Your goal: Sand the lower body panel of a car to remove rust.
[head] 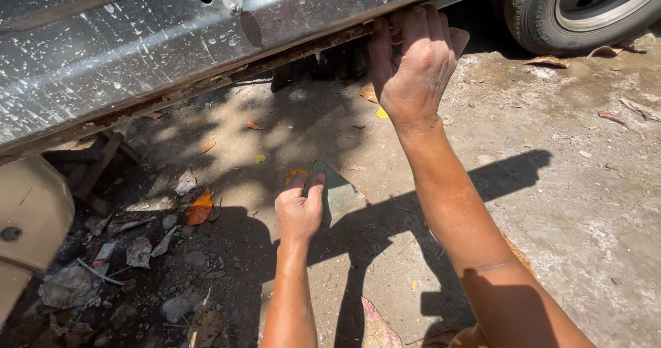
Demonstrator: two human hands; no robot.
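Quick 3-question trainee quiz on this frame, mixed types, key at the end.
1. True or false: the right hand grips the rusty lower edge of the grey metal panel.
2. What does the left hand hold? A) hammer B) flat greenish sheet C) brush
3. Fill in: a vehicle ___ shows at top right.

Key: 1 true; 2 B; 3 tyre
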